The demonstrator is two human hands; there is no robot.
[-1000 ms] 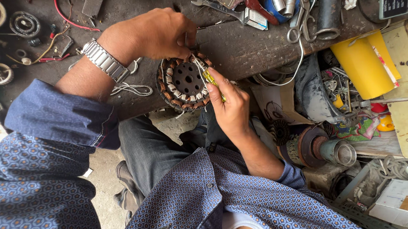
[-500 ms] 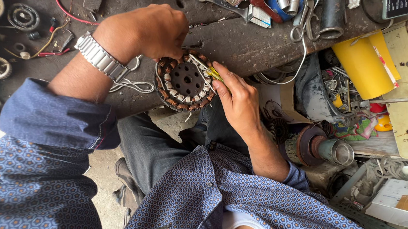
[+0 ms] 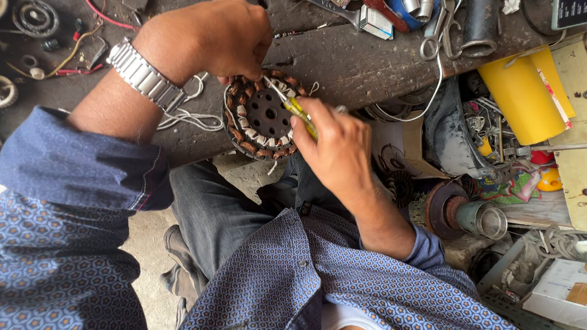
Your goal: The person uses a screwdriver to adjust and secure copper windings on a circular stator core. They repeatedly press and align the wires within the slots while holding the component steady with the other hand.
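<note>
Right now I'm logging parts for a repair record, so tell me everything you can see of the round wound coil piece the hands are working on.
The round dark metal stator with copper windings lies flat at the edge of the dark worn workbench. Copper-coloured coils with pale insulation ring a perforated black centre. White cord trails from its left side. The left hand pinches its upper rim; the right hand works a thin yellow-handled tool across its windings.

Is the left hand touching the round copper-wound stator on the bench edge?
Touching: the head view shows the left hand pressing its fingertips onto the stator upper rim.
</note>
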